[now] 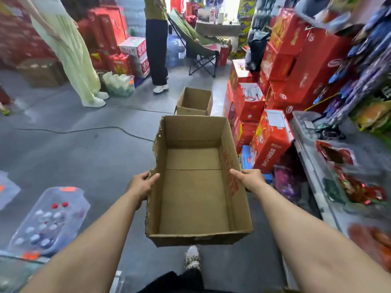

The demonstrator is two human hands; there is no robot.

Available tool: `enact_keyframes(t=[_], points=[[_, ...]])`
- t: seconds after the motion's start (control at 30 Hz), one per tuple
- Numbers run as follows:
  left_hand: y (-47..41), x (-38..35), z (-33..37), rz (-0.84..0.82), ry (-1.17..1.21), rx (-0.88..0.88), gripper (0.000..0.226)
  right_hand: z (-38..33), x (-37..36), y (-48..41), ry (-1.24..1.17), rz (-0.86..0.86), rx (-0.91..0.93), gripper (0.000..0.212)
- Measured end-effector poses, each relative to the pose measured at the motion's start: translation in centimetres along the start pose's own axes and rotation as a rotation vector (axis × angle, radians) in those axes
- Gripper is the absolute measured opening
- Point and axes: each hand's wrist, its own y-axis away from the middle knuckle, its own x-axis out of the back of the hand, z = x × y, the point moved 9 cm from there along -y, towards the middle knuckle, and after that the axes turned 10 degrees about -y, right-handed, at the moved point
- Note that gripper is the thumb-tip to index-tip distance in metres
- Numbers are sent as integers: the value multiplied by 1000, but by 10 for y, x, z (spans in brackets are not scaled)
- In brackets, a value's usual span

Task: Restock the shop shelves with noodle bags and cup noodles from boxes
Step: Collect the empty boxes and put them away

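An empty brown cardboard box [193, 187] with a torn left rim hangs in the air in front of me, above the grey floor. My left hand [140, 186] grips its left wall, thumb over the rim. My right hand [248, 179] grips its right wall, which bears red print. Nothing lies inside the box. A second open cardboard box [194, 101] stands on the floor further ahead. No noodle bags or cup noodles show plainly; the shelf [359, 92] on the right is blurred.
Stacked red cartons [285, 81] line the right side. Two people stand ahead on the left [72, 60] and in the middle [156, 49]. A folding chair [198, 51] is behind them. Shrink-wrapped bottles [48, 220] lie at lower left. A cable crosses the floor [84, 130].
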Motion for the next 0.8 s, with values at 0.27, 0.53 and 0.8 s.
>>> enact_keyframes(t=[0.27, 0.53, 0.8], points=[[-181, -18, 145, -9, -5, -48, 44, -66, 9, -255, 3, 36, 3, 110], [-362, -27, 229, -43, -40, 29, 53, -220, -18, -381, 142, 11, 38, 75], [-539, -28, 334, -33, -51, 127, 47, -335, -40, -562, 250, -81, 47, 47]])
